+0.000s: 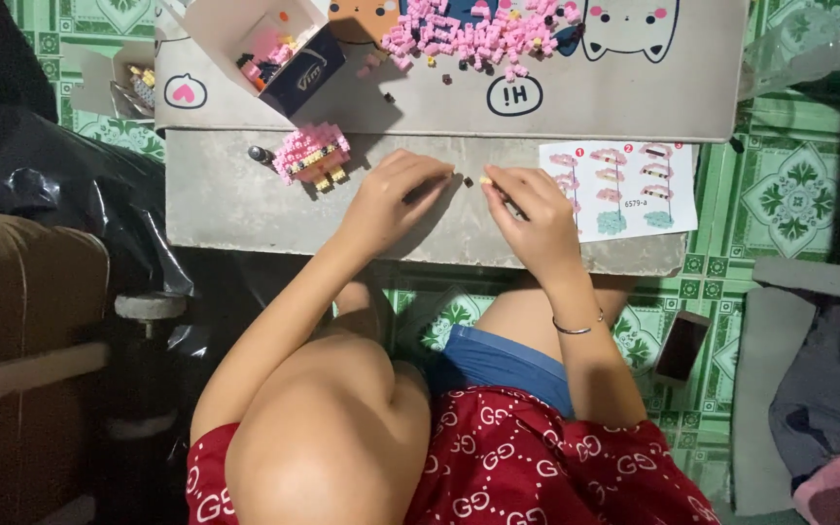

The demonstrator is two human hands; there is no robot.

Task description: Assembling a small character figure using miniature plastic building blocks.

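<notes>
Bricks first: a tiny cream brick (485, 180) sits at the right hand's fingertips, pinched or just touched, too small to be sure. A tiny dark brick (468, 181) lies on the slab (226, 204) in the gap between the two hands, just beside the left fingertips.

Left hand (396, 199): fingers curled down, tips on the slab near the dark brick. Cannot tell if it grips anything.

Right hand (527, 209): fingers bunched toward the cream brick, thin bangle (577, 328) on the wrist. Hands are close, fingertips nearly meeting.

Pink figure (311, 154), part-built, pink with yellow feet, stands on the slab left of the left hand, not touched.

Paper and packaging:
- Instruction sheet (624, 190), white rectangle, right end of the slab, just right of the right hand; shows pink and teal build steps with red round step markers.
- Grey board (634, 97) above the slab, printed with cartoon cat faces, a heart badge and a round speech badge.
- Pink brick pile (478, 39) loose on the board, top centre, a few dark bits around it.
- Open box (289, 58), dark blue outside, white flaps, tilted at the board's top left, with mixed bricks inside.
- Small white carton (114, 83) on the green tile floor, far left.

Phone (681, 347) lies on the floor by the right forearm.
</notes>
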